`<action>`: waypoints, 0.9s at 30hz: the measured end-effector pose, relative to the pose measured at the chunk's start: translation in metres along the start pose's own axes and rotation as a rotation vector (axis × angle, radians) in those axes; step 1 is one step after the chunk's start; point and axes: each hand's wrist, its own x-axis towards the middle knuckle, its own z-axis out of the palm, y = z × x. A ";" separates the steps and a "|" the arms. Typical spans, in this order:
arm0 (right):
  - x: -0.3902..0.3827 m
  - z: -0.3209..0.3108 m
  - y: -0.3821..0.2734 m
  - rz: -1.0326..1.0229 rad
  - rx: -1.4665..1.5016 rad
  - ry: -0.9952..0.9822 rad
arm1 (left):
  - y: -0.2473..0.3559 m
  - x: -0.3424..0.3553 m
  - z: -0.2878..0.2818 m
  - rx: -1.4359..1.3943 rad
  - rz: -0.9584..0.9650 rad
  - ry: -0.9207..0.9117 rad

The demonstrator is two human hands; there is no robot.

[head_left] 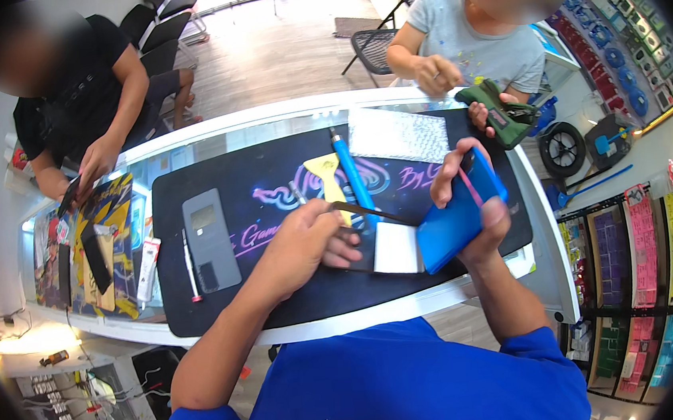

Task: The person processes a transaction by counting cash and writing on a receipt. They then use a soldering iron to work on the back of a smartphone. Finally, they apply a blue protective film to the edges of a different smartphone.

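My right hand grips a flat, blue, phone-shaped slab, tilted up above the right side of the black mat, with a pink band on its near side. My left hand is closed around a thin dark strip-like tool that points toward the slab; its exact kind is unclear. Beneath and between the hands lies a white square pad. Just beyond the left hand rest a yellow flared plastic piece and a blue pen-shaped tool.
On the black mat lie a grey phone panel, a thin screwdriver and a silver textured sheet. A white tube sits at left. Across the counter, one person handles a phone; another holds a green pouch.
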 end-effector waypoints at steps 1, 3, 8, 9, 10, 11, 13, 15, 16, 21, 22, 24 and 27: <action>0.007 -0.002 -0.006 -0.008 0.161 0.054 | 0.004 -0.003 0.000 0.019 0.015 0.038; 0.015 -0.016 -0.010 -0.018 0.458 0.117 | 0.004 -0.004 -0.012 0.005 0.068 0.091; 0.023 -0.030 -0.020 0.049 0.823 0.059 | 0.030 0.024 -0.066 0.130 0.244 0.297; 0.021 -0.030 -0.019 0.053 0.814 0.060 | 0.028 0.036 -0.092 0.162 0.285 0.318; 0.019 -0.027 -0.018 0.060 0.808 0.061 | 0.034 0.043 -0.106 0.233 0.280 0.384; 0.017 -0.025 -0.018 0.066 0.801 0.067 | 0.040 0.052 -0.116 0.306 0.273 0.445; 0.015 -0.019 -0.018 0.111 0.790 0.102 | 0.042 0.071 -0.145 0.505 0.229 0.457; 0.012 -0.018 -0.017 0.143 0.807 0.092 | 0.033 0.084 -0.149 0.904 0.372 0.587; 0.013 -0.013 -0.016 0.144 0.764 0.073 | 0.023 0.080 -0.146 1.204 0.533 0.726; 0.006 0.033 -0.018 0.275 0.280 0.306 | 0.048 0.009 0.001 0.701 0.294 0.071; 0.005 0.051 -0.015 0.291 0.229 0.346 | 0.032 0.003 0.022 0.633 0.343 -0.113; -0.004 0.060 0.005 0.266 0.000 0.241 | 0.001 -0.002 0.050 0.509 0.460 -0.267; -0.003 0.079 0.000 0.110 -0.320 0.157 | -0.021 -0.005 0.039 0.279 0.463 -0.261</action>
